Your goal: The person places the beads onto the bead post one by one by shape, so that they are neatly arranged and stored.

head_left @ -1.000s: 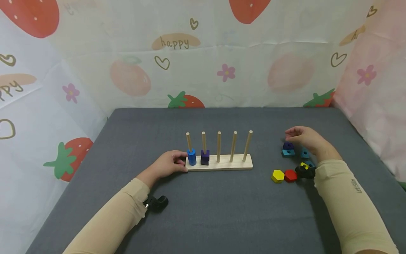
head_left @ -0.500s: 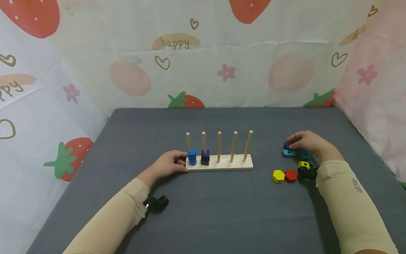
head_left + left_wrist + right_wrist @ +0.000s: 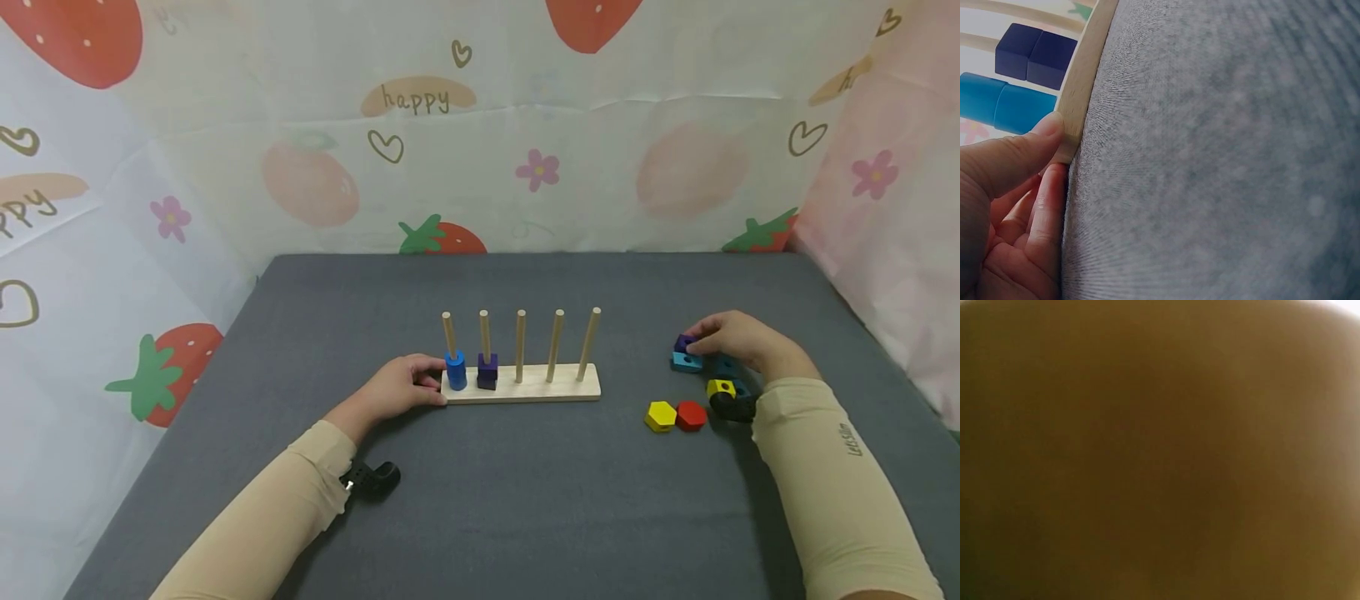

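Observation:
A wooden peg board (image 3: 536,385) with several upright dowels stands mid-table. Blue cylinders (image 3: 455,372) are stacked on its leftmost peg, and dark purple square blocks (image 3: 487,372) on the peg beside it. My left hand (image 3: 392,388) grips the board's left end; the left wrist view shows the thumb (image 3: 1047,125) on the top edge and fingers against the end. Over on the right, my right hand (image 3: 738,340) pinches a small purple block (image 3: 683,342) between thumb and fingers, close behind a light blue block (image 3: 686,362). The right wrist view is a brown blur.
Near the right wrist lie a yellow holed block (image 3: 721,388), a yellow hexagon (image 3: 661,417), a red hexagon (image 3: 691,416) and teal blocks (image 3: 726,366) partly hidden by the hand. A patterned cloth (image 3: 540,217) stands behind the grey table (image 3: 525,500).
My right hand has come down from above the purple block and taken it between thumb and fingers. The left hand still holds the board's end.

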`<control>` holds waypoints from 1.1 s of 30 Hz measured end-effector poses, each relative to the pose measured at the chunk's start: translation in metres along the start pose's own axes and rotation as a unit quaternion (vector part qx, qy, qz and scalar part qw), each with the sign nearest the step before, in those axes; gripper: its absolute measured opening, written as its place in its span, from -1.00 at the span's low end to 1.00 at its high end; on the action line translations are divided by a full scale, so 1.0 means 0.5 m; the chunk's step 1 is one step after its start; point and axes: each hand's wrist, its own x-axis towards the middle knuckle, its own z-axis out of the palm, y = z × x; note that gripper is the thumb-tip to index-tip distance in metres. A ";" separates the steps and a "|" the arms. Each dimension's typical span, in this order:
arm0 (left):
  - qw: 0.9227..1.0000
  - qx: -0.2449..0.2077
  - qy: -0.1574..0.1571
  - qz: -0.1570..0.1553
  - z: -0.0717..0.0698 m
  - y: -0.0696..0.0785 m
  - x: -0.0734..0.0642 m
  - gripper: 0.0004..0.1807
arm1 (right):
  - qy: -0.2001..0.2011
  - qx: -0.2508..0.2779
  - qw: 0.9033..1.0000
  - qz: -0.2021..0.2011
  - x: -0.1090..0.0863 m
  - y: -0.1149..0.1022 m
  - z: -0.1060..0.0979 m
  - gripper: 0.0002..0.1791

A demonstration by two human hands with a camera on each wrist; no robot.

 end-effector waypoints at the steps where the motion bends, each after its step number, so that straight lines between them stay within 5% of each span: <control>1: 1.000 0.002 -0.001 0.003 0.000 -0.001 0.000 -0.41 | 0.001 0.001 1.000 0.001 0.000 0.000 0.000 -0.50; 20: 1.000 0.004 -0.002 0.004 -0.001 0.006 -0.004 -0.40 | 0.043 -0.004 0.999 -0.007 -0.001 -0.024 -0.003 -0.52; 33: 1.000 0.000 -0.003 -0.001 -0.002 0.005 -0.004 -0.40 | 0.104 0.064 0.988 -0.098 -0.008 -0.095 -0.005 -0.48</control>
